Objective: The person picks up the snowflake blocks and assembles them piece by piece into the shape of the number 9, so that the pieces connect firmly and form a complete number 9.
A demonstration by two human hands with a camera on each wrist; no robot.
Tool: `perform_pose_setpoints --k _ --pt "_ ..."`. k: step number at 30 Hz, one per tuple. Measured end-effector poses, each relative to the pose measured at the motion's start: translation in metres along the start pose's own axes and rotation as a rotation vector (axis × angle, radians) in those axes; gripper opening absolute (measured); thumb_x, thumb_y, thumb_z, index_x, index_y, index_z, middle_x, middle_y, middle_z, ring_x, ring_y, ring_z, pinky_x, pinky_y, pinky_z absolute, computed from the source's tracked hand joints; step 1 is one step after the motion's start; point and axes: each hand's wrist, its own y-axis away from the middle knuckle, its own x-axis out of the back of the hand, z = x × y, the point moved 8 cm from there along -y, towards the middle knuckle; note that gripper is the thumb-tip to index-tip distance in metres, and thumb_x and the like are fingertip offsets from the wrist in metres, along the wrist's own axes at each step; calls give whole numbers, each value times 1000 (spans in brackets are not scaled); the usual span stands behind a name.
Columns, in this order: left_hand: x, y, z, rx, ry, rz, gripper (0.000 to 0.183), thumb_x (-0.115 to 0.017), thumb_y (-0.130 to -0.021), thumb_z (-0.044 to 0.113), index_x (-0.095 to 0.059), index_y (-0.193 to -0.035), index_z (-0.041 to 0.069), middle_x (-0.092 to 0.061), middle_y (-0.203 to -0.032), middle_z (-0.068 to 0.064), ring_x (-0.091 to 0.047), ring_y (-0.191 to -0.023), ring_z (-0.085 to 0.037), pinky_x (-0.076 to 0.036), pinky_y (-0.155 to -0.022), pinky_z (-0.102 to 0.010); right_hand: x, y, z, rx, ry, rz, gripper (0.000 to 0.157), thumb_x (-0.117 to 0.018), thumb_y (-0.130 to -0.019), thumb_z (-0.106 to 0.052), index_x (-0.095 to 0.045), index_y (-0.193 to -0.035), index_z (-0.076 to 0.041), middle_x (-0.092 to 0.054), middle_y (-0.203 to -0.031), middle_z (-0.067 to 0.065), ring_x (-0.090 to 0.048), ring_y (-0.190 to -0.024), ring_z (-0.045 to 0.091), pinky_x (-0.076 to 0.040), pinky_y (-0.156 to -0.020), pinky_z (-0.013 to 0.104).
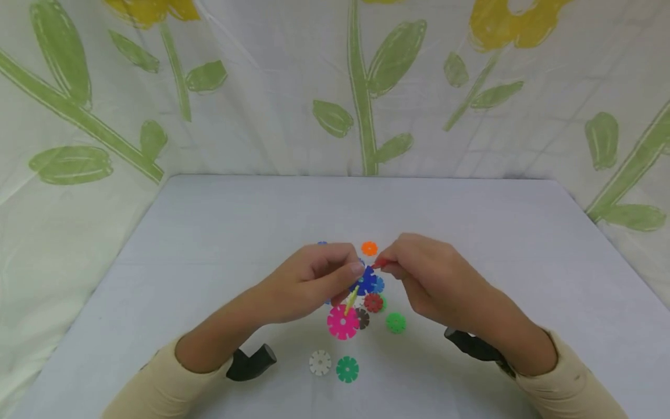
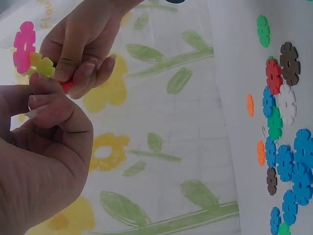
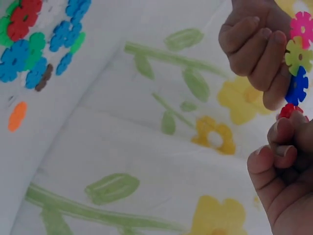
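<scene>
Above the table a short chain of notched interlocking discs hangs between the two hands. In the head view it runs from a pink disc [image 1: 335, 323] through a yellow disc [image 1: 351, 301], seen edge-on, to a dark blue disc [image 1: 369, 281]. My left hand [image 1: 314, 285] pinches the blue disc between thumb and fingers. With thumb and curled fingers, my right hand [image 1: 437, 282] grips a red disc [image 3: 287, 110] right at the blue disc's edge. The right fingers hide much of the red disc.
Several loose discs lie on the white table [image 1: 251, 215] beneath the hands, among them an orange disc [image 1: 369, 248] and a light green disc [image 1: 396, 323]. Nearer the front are a white disc [image 1: 320, 363] and a green disc [image 1: 348, 369]. Behind hangs a flower-printed cloth [image 1: 272, 105].
</scene>
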Motion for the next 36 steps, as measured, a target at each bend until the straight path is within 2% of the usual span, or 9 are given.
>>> perform_pose_setpoints --k 6,14,20,25,31,36 --pt "1 1 2 -4 2 24 20 -51 -103 10 -53 -83 12 -51 -65 1 -51 -57 -21 -45 -51 -31 0 1 -5 19 48 21 23 -45 -107 -18 -58 -95 -3 -59 -77 2 -59 -66 13 -55 -63 23" --pt "1 2 3 -18 27 33 18 -52 -101 8 -54 -83 10 -49 -62 0 -49 -52 -19 -42 -47 -30 -3 1 -11 41 100 48 27 -44 -107 -19 -57 -91 -2 -62 -73 4 -63 -63 16 -57 -60 25" --pt "0 1 -1 -16 43 54 19 -53 -101 6 -55 -82 9 -48 -60 1 -47 -49 -18 -40 -44 -29 -7 1 -15 46 152 67 28 -43 -108 -17 -56 -89 -2 -60 -68 4 -61 -57 15 -55 -56 24" --pt "-2 0 -6 -28 47 41 21 -52 -102 7 -54 -81 6 -48 -60 0 -46 -49 -18 -39 -44 -29 -9 1 -15 49 161 61 27 -43 -108 -17 -56 -89 -2 -60 -68 4 -59 -56 15 -54 -55 23" --pt "1 0 -7 -1 -17 18 19 -53 -102 9 -55 -83 7 -50 -63 1 -49 -53 -22 -42 -47 -29 -6 1 -12 62 110 -3 24 -46 -107 -20 -59 -95 -4 -58 -75 0 -53 -61 11 -52 -59 19" --pt "6 -1 -9 60 -129 51 17 -54 -102 15 -59 -86 12 -55 -69 2 -55 -62 -20 -47 -54 -30 -4 1 -5 26 70 -32 29 -44 -108 -27 -61 -98 -6 -62 -79 -2 -55 -65 9 -52 -62 18"
